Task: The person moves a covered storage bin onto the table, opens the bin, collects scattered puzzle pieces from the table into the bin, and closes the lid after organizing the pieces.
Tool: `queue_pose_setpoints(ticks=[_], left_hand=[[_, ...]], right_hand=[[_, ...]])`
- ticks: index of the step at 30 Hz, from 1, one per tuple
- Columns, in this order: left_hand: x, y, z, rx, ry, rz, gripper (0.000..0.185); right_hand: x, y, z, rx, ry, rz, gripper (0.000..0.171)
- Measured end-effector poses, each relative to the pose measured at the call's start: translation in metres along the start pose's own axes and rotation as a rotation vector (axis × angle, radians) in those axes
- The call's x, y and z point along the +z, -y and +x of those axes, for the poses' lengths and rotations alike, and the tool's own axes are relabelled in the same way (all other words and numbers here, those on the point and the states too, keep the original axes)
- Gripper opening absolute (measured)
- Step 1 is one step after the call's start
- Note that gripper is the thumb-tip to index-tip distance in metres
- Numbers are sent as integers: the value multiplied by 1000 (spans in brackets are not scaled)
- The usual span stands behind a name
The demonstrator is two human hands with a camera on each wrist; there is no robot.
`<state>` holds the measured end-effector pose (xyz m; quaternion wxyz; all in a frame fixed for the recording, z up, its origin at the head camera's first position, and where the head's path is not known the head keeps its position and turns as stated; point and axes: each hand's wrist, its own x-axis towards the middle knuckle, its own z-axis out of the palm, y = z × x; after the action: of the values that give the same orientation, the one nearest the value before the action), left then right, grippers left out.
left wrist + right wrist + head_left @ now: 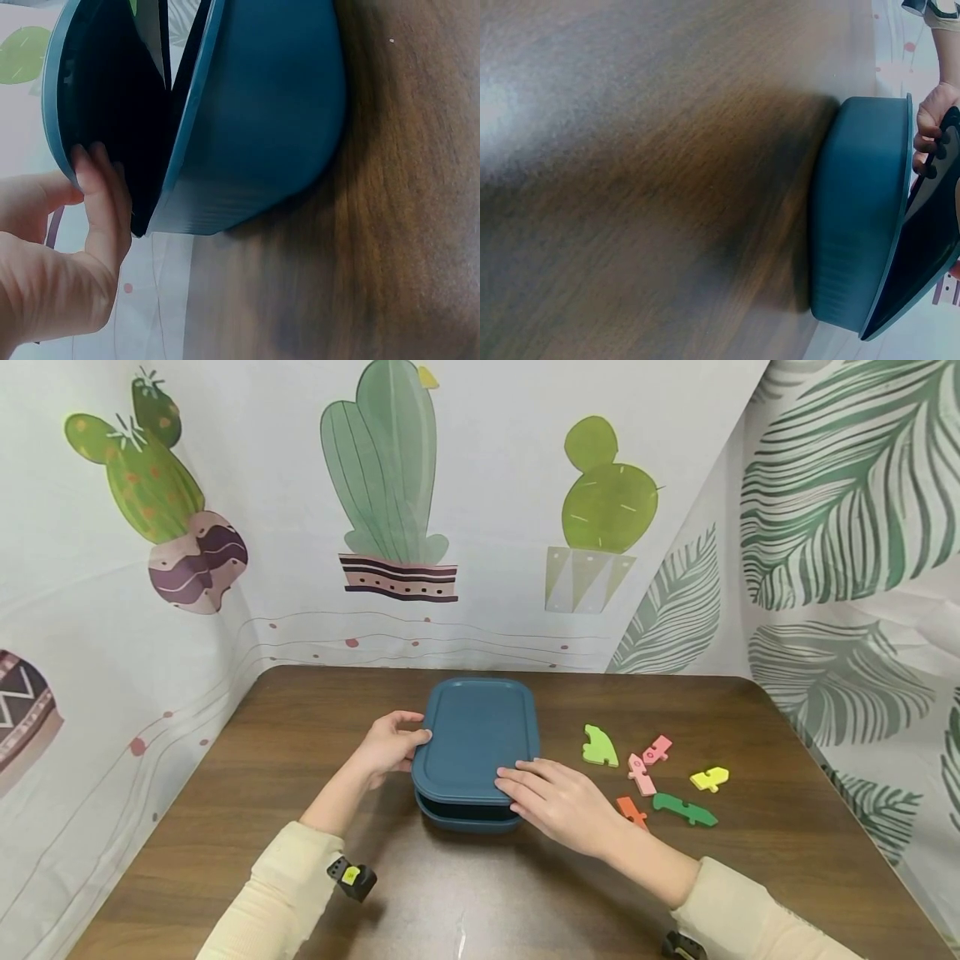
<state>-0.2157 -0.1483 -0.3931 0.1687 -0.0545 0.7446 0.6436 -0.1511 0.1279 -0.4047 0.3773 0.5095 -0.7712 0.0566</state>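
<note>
A dark blue rectangular box stands on the table, its matching lid lying tilted over it with a gap at the front. My left hand pinches the lid's left edge, thumb on top; in the left wrist view its fingers reach under the rim. My right hand holds the lid's front right corner, fingers laid over the top; its thumb is mostly hidden. In the right wrist view the box side shows below the raised lid.
Right of the box lie several flat puzzle pieces: light green, pink, yellow, dark green and orange, the last partly behind my right arm. A patterned cloth hangs behind the brown table.
</note>
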Motion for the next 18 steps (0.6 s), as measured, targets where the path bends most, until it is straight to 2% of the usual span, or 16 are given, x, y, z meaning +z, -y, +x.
queue_pose_setpoints(ticks=[13, 18], left_hand=[[0, 0, 0, -4, -3, -11, 45], [1, 0, 0, -12, -7, -14, 45]], right_hand=[[-2, 0, 2, 9, 31, 11, 32], [-5, 0, 3, 40, 37, 47, 30]])
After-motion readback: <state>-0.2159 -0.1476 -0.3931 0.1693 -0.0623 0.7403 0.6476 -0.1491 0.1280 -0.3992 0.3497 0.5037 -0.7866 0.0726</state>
